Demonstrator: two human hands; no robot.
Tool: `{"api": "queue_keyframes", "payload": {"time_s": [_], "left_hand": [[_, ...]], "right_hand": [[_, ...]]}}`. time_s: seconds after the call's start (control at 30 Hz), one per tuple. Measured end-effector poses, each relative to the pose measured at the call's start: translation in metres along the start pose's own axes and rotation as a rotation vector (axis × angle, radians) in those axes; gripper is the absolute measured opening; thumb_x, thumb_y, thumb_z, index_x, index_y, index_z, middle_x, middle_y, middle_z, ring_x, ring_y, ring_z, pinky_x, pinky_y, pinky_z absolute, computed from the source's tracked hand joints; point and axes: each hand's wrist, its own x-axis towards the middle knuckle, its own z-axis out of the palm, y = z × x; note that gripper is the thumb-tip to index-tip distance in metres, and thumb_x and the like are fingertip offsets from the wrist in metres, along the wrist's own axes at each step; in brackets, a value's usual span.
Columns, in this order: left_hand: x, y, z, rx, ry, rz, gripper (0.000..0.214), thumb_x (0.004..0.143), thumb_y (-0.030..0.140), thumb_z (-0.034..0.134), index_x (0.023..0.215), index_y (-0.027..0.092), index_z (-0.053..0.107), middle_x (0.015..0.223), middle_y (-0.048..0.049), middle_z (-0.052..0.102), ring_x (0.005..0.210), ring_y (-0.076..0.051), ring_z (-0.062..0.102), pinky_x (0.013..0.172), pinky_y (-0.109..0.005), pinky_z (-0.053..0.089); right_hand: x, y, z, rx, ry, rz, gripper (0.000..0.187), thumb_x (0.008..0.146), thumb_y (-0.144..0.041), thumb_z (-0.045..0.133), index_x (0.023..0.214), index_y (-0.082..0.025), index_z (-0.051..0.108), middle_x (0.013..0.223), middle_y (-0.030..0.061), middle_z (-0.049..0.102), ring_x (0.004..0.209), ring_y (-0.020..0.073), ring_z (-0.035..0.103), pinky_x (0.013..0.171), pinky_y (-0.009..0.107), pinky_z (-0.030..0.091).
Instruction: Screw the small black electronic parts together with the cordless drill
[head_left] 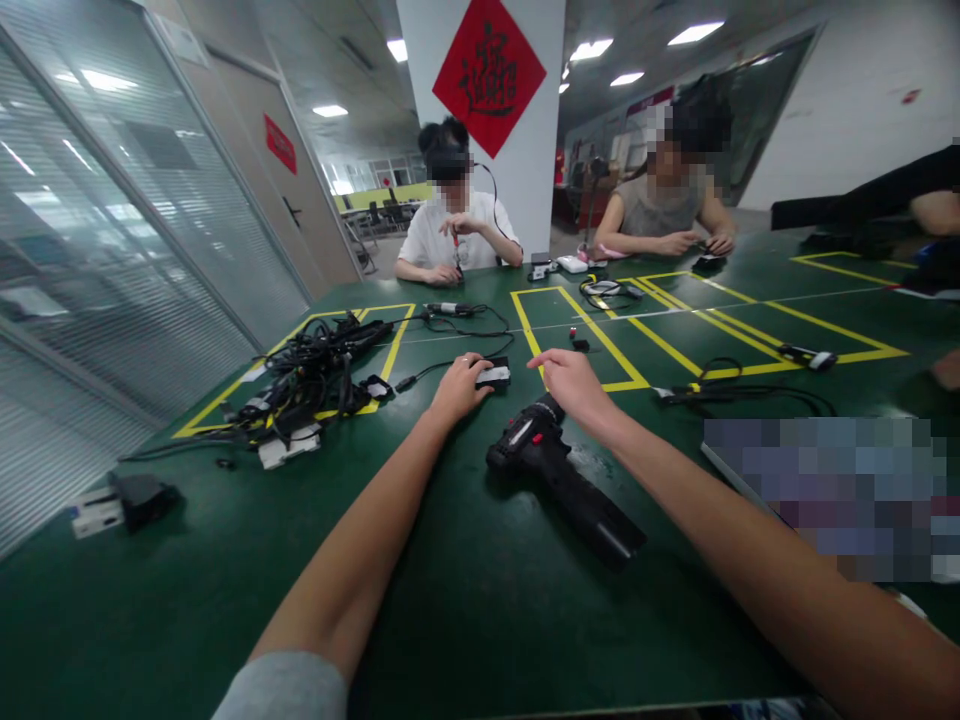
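Note:
My left hand (461, 388) is closed around the near end of a small black box with a white label (493, 376), which rests on the green table. To its right, my right hand (571, 385) hovers with its fingers curled and the index finger pointing towards the box. Whatever may be between those fingertips is hidden or too small to name. Just below the right hand lies a black cordless drill (547, 455) with red details, its chuck end close under the wrist and its handle angled towards me.
Tangled black cables (315, 365) lie at the left, with a black and white piece (124, 503) nearer me. Yellow tape (600, 335) marks rectangles on the table. Across it sit a person in white (487, 235) and a person in grey (667, 215). A blurred flat object (825, 495) lies right.

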Motion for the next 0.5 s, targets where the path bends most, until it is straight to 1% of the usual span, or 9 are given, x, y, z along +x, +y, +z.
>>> {"api": "queue_keyframes", "payload": {"time_s": [0.07, 0.13, 0.17, 0.23, 0.33, 0.4, 0.5], "left_hand": [[0.004, 0.000, 0.009, -0.030, 0.052, -0.022, 0.034, 0.082, 0.028, 0.064, 0.116, 0.020, 0.063, 0.120, -0.0109, 0.055, 0.113, -0.026, 0.053, 0.104, -0.043, 0.045], [0.004, 0.001, 0.012, -0.073, 0.084, -0.013, 0.030, 0.083, 0.026, 0.062, 0.112, 0.019, 0.064, 0.115, -0.0105, 0.055, 0.111, -0.024, 0.053, 0.102, -0.040, 0.046], [0.002, 0.001, 0.012, -0.094, 0.085, 0.003, 0.030, 0.082, 0.025, 0.062, 0.111, 0.019, 0.064, 0.114, -0.0103, 0.056, 0.111, -0.024, 0.054, 0.103, -0.039, 0.046], [-0.002, 0.002, 0.008, -0.127, 0.079, 0.025, 0.030, 0.080, 0.021, 0.062, 0.110, 0.018, 0.065, 0.113, -0.0098, 0.057, 0.111, -0.023, 0.054, 0.103, -0.038, 0.046], [-0.006, 0.007, 0.002, -0.154, 0.081, 0.024, 0.032, 0.079, 0.020, 0.062, 0.111, 0.018, 0.064, 0.115, -0.0099, 0.058, 0.112, -0.022, 0.054, 0.103, -0.038, 0.046], [-0.006, 0.013, -0.002, -0.168, 0.090, 0.026, 0.032, 0.079, 0.020, 0.062, 0.112, 0.017, 0.064, 0.117, -0.0104, 0.059, 0.113, -0.022, 0.054, 0.103, -0.039, 0.046], [-0.002, 0.022, -0.007, -0.199, 0.107, 0.048, 0.033, 0.079, 0.020, 0.062, 0.111, 0.018, 0.062, 0.117, -0.0104, 0.061, 0.114, -0.022, 0.055, 0.103, -0.040, 0.046]], "right_hand": [[0.018, 0.009, 0.011, -0.237, 0.005, -0.013, 0.033, 0.087, -0.019, 0.040, 0.092, -0.017, 0.072, 0.080, 0.0080, 0.069, 0.078, 0.0224, 0.064, 0.070, 0.031, 0.044], [0.028, 0.014, 0.021, -0.454, -0.012, -0.038, 0.034, 0.090, -0.021, 0.038, 0.102, -0.018, 0.070, 0.093, 0.0113, 0.072, 0.089, 0.0260, 0.066, 0.076, 0.034, 0.045], [0.031, 0.016, 0.025, -0.522, -0.032, -0.053, 0.034, 0.091, -0.022, 0.039, 0.108, -0.018, 0.068, 0.097, 0.0128, 0.073, 0.091, 0.0276, 0.066, 0.078, 0.035, 0.045], [0.034, 0.021, 0.033, -0.574, -0.083, -0.087, 0.036, 0.088, -0.023, 0.046, 0.119, -0.017, 0.064, 0.100, 0.0139, 0.073, 0.093, 0.0296, 0.067, 0.079, 0.036, 0.046], [0.035, 0.027, 0.040, -0.603, -0.168, -0.151, 0.046, 0.083, -0.022, 0.055, 0.129, -0.018, 0.058, 0.101, 0.0128, 0.074, 0.094, 0.0292, 0.067, 0.081, 0.035, 0.046], [0.036, 0.029, 0.041, -0.632, -0.208, -0.188, 0.045, 0.084, -0.023, 0.055, 0.129, -0.019, 0.059, 0.105, 0.0129, 0.074, 0.096, 0.0288, 0.067, 0.082, 0.035, 0.046], [0.036, 0.028, 0.038, -0.658, -0.235, -0.244, 0.037, 0.087, -0.023, 0.054, 0.123, -0.022, 0.065, 0.110, 0.0121, 0.073, 0.099, 0.0288, 0.067, 0.083, 0.034, 0.046]]}}
